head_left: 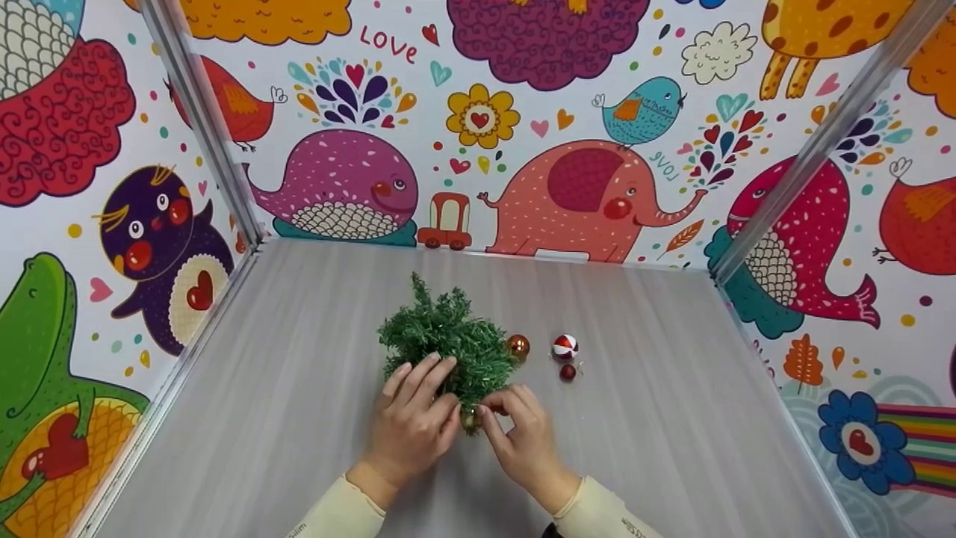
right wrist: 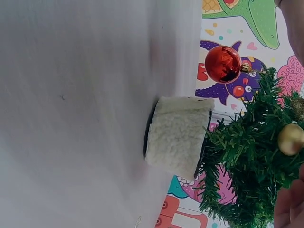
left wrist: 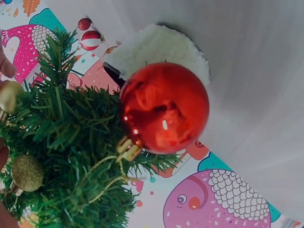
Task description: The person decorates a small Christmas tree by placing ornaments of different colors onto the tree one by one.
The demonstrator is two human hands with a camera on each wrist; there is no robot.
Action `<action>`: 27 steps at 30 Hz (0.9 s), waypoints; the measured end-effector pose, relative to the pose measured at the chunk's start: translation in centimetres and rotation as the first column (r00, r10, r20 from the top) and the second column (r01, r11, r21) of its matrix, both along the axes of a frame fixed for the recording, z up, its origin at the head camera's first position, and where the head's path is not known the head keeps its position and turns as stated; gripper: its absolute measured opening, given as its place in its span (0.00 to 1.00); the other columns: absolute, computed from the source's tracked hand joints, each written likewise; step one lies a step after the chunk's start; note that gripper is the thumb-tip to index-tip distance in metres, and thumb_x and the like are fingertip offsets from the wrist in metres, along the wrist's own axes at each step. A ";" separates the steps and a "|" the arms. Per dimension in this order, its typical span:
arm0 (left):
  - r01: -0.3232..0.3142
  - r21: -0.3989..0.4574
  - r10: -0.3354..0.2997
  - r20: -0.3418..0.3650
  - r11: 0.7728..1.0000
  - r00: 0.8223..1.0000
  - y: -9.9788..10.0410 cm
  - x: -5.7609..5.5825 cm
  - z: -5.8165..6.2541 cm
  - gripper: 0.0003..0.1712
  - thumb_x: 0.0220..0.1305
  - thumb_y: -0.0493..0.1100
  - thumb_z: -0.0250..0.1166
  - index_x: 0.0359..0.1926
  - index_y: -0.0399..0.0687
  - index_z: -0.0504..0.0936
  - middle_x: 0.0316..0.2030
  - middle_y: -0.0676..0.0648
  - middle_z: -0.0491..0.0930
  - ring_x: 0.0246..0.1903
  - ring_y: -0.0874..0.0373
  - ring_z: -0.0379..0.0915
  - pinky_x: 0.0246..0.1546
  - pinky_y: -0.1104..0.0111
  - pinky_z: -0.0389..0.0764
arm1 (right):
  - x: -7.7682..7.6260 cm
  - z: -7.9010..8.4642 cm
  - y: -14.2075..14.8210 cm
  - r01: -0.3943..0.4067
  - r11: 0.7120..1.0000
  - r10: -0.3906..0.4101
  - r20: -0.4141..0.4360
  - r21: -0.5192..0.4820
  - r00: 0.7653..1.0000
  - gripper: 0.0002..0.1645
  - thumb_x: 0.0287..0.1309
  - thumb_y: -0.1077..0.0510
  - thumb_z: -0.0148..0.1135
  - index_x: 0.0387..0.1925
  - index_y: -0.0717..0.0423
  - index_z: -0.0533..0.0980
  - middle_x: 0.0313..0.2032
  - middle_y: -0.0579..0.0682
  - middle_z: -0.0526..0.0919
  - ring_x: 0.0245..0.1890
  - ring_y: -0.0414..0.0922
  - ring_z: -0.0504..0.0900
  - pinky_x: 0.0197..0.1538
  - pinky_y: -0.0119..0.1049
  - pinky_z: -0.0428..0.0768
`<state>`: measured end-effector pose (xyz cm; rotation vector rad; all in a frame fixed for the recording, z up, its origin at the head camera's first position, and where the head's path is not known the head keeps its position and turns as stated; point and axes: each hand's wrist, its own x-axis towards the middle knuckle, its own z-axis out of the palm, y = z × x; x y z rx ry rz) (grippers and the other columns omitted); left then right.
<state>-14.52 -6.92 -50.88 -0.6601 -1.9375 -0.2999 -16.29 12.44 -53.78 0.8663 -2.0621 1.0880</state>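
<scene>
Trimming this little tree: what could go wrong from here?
1. The large red ball may drop if its thin gold cord slips off the tree.
2. The striped ball and small red ball sit loose on the tabletop; a bump from the right hand could roll them.

I see a white back wall [head_left: 485, 179], where a coral elephant [head_left: 579, 202] is printed. Left of the elephant are one red car [head_left: 444, 222] and a purple whale [head_left: 343, 175]; on top of it sits a blue bird [head_left: 644, 110]. On both sides of the elephant, metal posts [head_left: 825, 146] rise. Below it spreads a grey, streaked tabletop [head_left: 261, 411].
</scene>
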 end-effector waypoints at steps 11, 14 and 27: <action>-0.038 -0.041 0.038 -0.012 0.998 0.999 0.0 0.0 -0.5 0.05 0.52 0.44 0.66 0.23 0.50 0.83 0.62 0.44 0.76 0.60 0.46 0.72 0.60 0.53 0.64 | 0.3 -0.6 -0.1 0.051 0.997 -0.055 0.068 0.053 0.996 0.10 0.56 0.64 0.69 0.32 0.45 0.77 0.32 0.34 0.76 0.33 0.33 0.74 0.34 0.28 0.75; -0.037 -0.050 0.037 0.000 0.998 0.999 0.0 0.1 -0.7 0.05 0.52 0.44 0.66 0.22 0.50 0.83 0.63 0.44 0.75 0.61 0.46 0.71 0.60 0.52 0.63 | 0.4 -0.7 -0.1 0.040 0.997 -0.045 0.076 0.066 0.996 0.11 0.54 0.64 0.70 0.31 0.45 0.77 0.32 0.34 0.76 0.33 0.33 0.73 0.34 0.27 0.75; -0.006 -0.058 0.008 0.050 0.998 0.999 0.0 0.3 -0.8 0.08 0.51 0.45 0.65 0.19 0.50 0.79 0.65 0.44 0.73 0.63 0.45 0.70 0.61 0.52 0.62 | 0.2 -0.5 0.0 0.003 0.995 -0.007 0.038 0.095 0.999 0.11 0.51 0.63 0.71 0.29 0.46 0.76 0.31 0.36 0.77 0.32 0.35 0.74 0.35 0.27 0.75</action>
